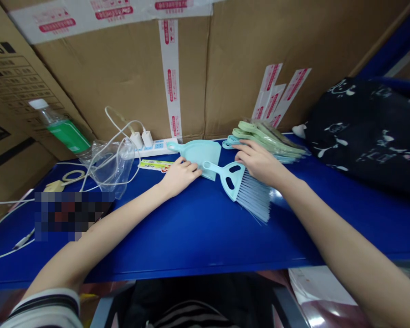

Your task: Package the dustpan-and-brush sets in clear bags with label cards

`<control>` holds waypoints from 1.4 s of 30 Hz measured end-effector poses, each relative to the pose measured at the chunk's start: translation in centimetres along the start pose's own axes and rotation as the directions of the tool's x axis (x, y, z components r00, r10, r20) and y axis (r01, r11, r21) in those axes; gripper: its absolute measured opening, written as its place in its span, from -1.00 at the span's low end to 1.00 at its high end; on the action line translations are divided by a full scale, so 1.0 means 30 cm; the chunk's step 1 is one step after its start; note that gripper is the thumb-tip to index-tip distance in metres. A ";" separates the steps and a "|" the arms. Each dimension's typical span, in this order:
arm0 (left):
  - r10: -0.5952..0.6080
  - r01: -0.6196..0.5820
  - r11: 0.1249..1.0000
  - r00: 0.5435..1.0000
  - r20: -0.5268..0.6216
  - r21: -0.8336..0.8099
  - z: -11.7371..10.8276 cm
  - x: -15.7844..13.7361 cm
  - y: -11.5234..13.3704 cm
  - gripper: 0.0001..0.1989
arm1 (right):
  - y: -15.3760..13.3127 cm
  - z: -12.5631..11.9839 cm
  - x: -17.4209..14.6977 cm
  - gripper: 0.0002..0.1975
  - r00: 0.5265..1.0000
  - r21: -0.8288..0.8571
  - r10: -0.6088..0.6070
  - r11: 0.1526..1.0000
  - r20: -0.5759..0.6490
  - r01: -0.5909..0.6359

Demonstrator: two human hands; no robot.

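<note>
A light-blue dustpan [200, 151] lies on the blue table against the power strip. My left hand [181, 175] is at its near edge, fingers bent over it. Just in front of the pan is a matching hand brush [234, 175], its handle overlapping the pan's edge and its grey-blue bristles pointing right. My right hand [256, 159] reaches over the brush's far side, between it and a pile of bagged green and blue brush sets [264, 136]. Its fingers are apart and nearest the pile's blue handles; whether they touch anything I cannot tell.
At the back stands a power strip [160, 146] with two white chargers and loose cables. A clear plastic bag [114, 168], a colourful label [153, 165] and a green-labelled bottle [63, 127] are on the left. A black patterned bag [365, 132] sits right; large cardboard boxes [130, 68] wall the back.
</note>
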State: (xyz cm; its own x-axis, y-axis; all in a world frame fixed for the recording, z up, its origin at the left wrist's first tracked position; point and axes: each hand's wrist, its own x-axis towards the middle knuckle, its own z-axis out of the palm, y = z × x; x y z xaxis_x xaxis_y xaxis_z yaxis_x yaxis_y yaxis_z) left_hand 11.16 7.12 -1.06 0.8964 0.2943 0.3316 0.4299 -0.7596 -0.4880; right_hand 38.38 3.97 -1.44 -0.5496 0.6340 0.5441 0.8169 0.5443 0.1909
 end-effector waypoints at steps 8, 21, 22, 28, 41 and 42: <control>0.124 -0.115 0.991 0.984 -0.130 0.072 -0.041 -0.043 0.048 -0.78 | -0.010 0.005 0.006 -0.69 1.000 0.046 -0.016 0.999 -0.013 0.017; 0.152 -0.152 0.988 0.972 -0.179 0.010 -0.131 -0.128 0.131 -0.79 | -0.035 0.002 0.016 -0.71 1.000 0.134 -0.020 0.991 -0.016 0.022; 0.149 -0.151 0.988 0.971 -0.186 0.001 -0.139 -0.135 0.138 -0.79 | -0.038 0.002 0.018 -0.71 1.000 0.144 -0.018 0.989 -0.015 0.020; 0.140 -0.159 0.984 0.970 -0.197 -0.085 -0.187 -0.186 0.183 -0.78 | -0.066 -0.002 0.033 -0.71 0.999 0.174 -0.038 0.984 0.014 0.035; 0.057 -0.103 0.967 0.979 -0.196 -0.234 -0.234 -0.304 0.120 -0.77 | -0.175 -0.012 0.078 -0.72 0.987 0.179 -0.064 0.983 0.146 0.037; 0.024 -0.065 0.970 0.985 -0.173 -0.234 -0.230 -0.313 0.104 -0.77 | -0.179 -0.012 0.081 -0.72 0.985 0.169 -0.068 0.985 0.160 0.040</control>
State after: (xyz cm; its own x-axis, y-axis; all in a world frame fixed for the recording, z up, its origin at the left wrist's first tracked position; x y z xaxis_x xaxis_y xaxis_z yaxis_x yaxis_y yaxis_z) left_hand 3.33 -2.01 -0.12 0.8742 0.1706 0.4547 0.3333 -0.8917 -0.3062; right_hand 32.72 2.38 -0.84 -0.6246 0.6755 0.3920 0.7527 0.6545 0.0716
